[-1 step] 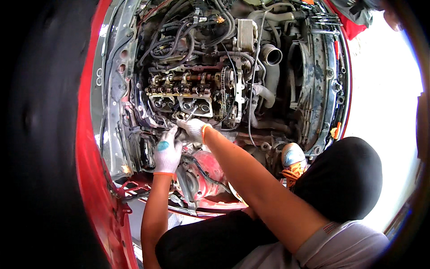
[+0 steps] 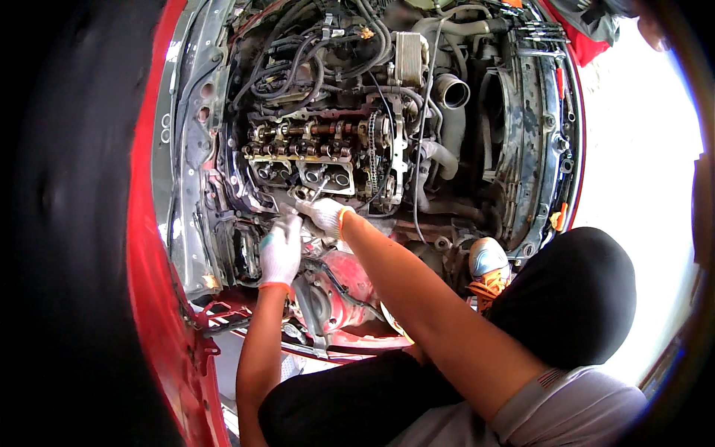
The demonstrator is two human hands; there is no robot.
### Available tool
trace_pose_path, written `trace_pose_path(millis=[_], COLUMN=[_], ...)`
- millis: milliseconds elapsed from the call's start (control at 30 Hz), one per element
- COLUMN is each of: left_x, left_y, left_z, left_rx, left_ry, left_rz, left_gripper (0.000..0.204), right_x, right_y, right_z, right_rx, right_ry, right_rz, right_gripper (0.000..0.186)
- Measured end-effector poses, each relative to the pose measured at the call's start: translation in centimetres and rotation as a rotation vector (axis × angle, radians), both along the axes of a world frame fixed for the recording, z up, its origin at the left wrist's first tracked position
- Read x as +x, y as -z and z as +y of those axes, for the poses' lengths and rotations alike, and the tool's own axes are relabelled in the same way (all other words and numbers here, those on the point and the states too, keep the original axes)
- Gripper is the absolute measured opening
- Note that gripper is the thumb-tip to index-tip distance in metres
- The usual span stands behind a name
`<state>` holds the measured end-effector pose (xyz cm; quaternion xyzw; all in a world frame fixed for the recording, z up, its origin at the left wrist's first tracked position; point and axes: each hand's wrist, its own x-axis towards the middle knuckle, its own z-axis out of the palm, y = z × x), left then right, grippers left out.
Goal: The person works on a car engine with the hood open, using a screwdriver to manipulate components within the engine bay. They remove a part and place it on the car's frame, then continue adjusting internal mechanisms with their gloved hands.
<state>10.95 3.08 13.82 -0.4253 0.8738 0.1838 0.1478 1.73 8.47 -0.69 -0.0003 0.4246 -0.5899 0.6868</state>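
Observation:
Both my hands wear white knit gloves with orange cuffs and work close together at the near side of an opened engine. My left hand (image 2: 281,252), a blue-green patch on its back, has its fingers drawn together at the engine's near edge; what they hold is hidden. Beside it, my right hand (image 2: 325,216) is closed, fingertips pointing left toward the left hand's fingers. A slim shiny metal rod (image 2: 321,187) rises from the right hand's fingers toward the cylinder head (image 2: 339,168); I cannot tell whether it is gripped. Just beyond lie the camshaft (image 2: 322,129) and timing chain (image 2: 373,153).
Black hoses and wiring (image 2: 298,71) crowd the far side. An open metal pipe end (image 2: 453,92) stands right of the engine. Several tools (image 2: 542,33) lie along the right front edge. My shoe (image 2: 488,262) rests inside the bay. A red fender (image 2: 145,246) borders the left.
My left hand has turned, so its blue-green patch now shows at the left edge, and its fingers have shifted slightly. The right hand stays nearly where it was.

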Motion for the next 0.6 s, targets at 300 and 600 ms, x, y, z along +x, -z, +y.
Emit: trace_pose_path(millis=[300, 600], left_x=[1.4, 1.4], left_y=[3.0, 3.1], left_z=[0.0, 0.1], left_rx=[-0.003, -0.253], left_ry=[0.084, 0.440], left_rz=[0.285, 0.338], left_gripper=[0.033, 0.027], right_x=[-1.0, 0.0], right_y=[-2.1, -1.3], right_z=[1.5, 0.7], right_rx=[0.074, 0.112], right_ry=[0.041, 0.051], right_rz=[0.047, 0.197], right_gripper=[0.041, 0.059])
